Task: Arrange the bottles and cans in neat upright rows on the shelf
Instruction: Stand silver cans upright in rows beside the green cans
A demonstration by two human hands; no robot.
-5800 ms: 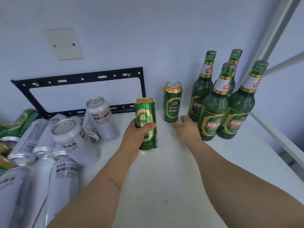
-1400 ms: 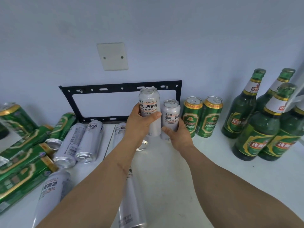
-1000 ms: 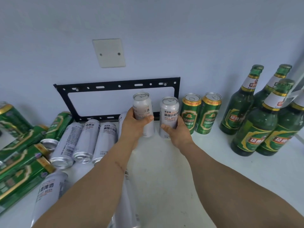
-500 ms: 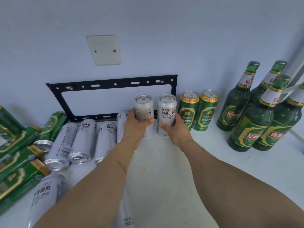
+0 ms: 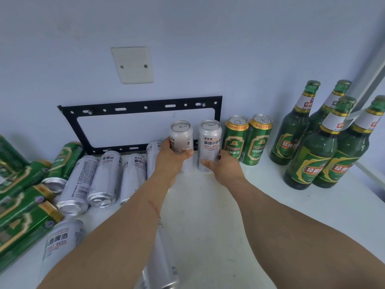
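Note:
Two white beer cans stand upright side by side at the back of the white shelf (image 5: 229, 215). My left hand (image 5: 170, 161) grips the left white can (image 5: 180, 134). My right hand (image 5: 226, 166) holds the right white can (image 5: 210, 138) low on its side. Right of them stand two upright green cans (image 5: 248, 140). Several green glass bottles (image 5: 325, 142) stand upright at the far right. Several white cans (image 5: 100, 180) lie on their sides at the left, with green cans (image 5: 23, 203) lying further left.
A black metal bracket (image 5: 141, 106) is fixed to the wall just behind the cans, under a white cover plate (image 5: 132, 64). Another white can (image 5: 160, 261) lies under my left forearm near the front. A white frame post (image 5: 373, 80) rises at the right.
The left white can has come down from mid-air and now stands beside the right white can. Both hands stay on their cans.

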